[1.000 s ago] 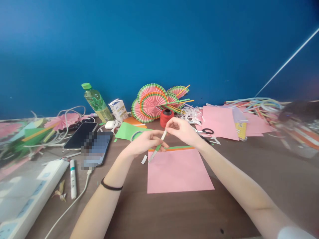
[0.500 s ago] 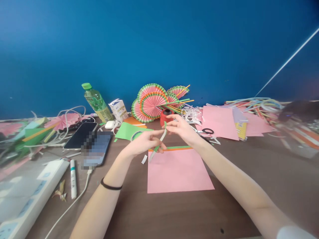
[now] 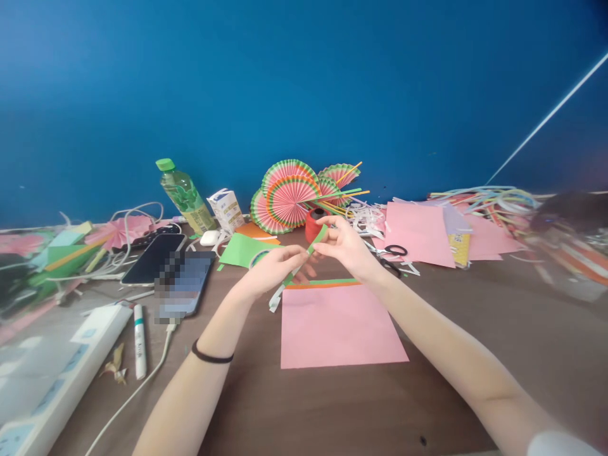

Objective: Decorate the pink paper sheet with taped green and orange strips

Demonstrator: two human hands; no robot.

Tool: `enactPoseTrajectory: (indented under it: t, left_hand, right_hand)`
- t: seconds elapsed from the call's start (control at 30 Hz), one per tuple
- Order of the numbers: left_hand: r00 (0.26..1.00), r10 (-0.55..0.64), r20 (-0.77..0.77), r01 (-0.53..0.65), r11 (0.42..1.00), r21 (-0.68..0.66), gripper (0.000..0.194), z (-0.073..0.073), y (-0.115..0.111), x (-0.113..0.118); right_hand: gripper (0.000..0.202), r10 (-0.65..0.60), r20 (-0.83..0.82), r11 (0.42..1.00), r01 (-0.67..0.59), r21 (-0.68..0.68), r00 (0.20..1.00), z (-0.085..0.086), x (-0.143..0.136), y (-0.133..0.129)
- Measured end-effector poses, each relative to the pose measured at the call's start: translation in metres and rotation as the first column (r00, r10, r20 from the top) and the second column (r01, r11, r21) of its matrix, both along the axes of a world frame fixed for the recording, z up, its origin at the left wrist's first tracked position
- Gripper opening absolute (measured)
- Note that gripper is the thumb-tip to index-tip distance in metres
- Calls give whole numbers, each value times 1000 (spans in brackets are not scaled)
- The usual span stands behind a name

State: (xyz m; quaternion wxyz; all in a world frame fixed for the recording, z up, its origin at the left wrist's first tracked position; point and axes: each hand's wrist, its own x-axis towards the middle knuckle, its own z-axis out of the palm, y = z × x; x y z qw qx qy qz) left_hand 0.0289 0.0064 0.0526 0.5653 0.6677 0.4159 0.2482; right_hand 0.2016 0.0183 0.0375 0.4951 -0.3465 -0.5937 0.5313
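Both hands hold a narrow green paper strip (image 3: pixel 318 238) above the table. My left hand (image 3: pixel 275 272) pinches it partway along, its lower end hanging down to the left. The fingers of my right hand (image 3: pixel 342 244) are closed on the upper end. Below lies a pink sheet of paper (image 3: pixel 342 326) with an orange and a green band along its far edge. A small white scrap (image 3: pixel 274 303) lies by the sheet's left corner, close to the strip's hanging end. Partly behind my left hand rest a green sheet (image 3: pixel 240 249) and a roll of tape (image 3: pixel 259 256).
Pleated paper fans (image 3: pixel 289 196) lean against the blue wall behind a red spool (image 3: pixel 313 225). Scissors (image 3: pixel 395 251) and pink sheets (image 3: pixel 418 234) lie to the right. On the left are a bottle (image 3: pixel 187 199), phones (image 3: pixel 154 259), a marker (image 3: pixel 139 342) and a power strip (image 3: pixel 71 373).
The strip has turned so that its green side faces me along the upper part. My left fingers have moved slightly up along it, nearer the right hand.
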Motion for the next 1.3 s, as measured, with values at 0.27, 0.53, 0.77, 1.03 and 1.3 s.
enactPoseTrajectory:
  t: [0.27,0.53,0.77,1.03,1.3]
  left_hand:
    - [992,20,-124,-14,999,51,24,4,1,-5]
    - [875,98,-474,-10,983,185,24,-15,15,-26]
    - [712,140,-688,-18,983,182,12,-23,21,-44]
    - [565,275,-778,-7,944,329,21,-33,27,-50]
    - [613,245,-751,62,933,355,13,-36,27,-45]
  right_hand:
    - [22,2,115,999,2,-37,993,-1,2,4]
    - [13,-42,341,989,88,-121,939,-25,6,19]
    - [10,-32,546,986,116,-120,837,-53,8,28]
    - [8,-107,631,986,162,-30,769,-64,4,26]
    - [5,-309,714,947,133,293,629,-62,5,27]
